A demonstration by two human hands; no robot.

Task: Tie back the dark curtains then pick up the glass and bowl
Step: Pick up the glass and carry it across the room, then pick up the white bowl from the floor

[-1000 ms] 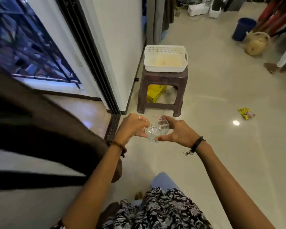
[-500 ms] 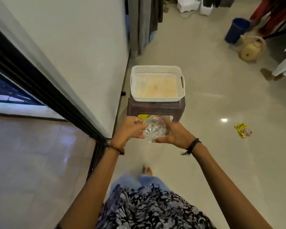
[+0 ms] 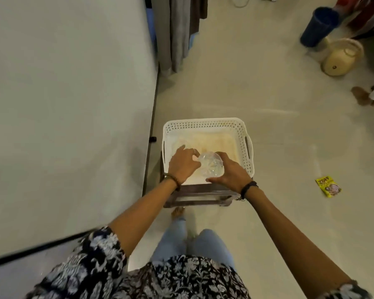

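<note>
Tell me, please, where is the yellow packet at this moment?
In the head view, the yellow packet lies flat on the floor, to the right of the white basket and the stool, apart from both.

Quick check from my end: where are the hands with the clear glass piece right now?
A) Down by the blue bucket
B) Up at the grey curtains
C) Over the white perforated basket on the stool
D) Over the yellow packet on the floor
C: the left hand and right hand hold the glass piece between them, over the white basket that sits on the brown stool.
</note>
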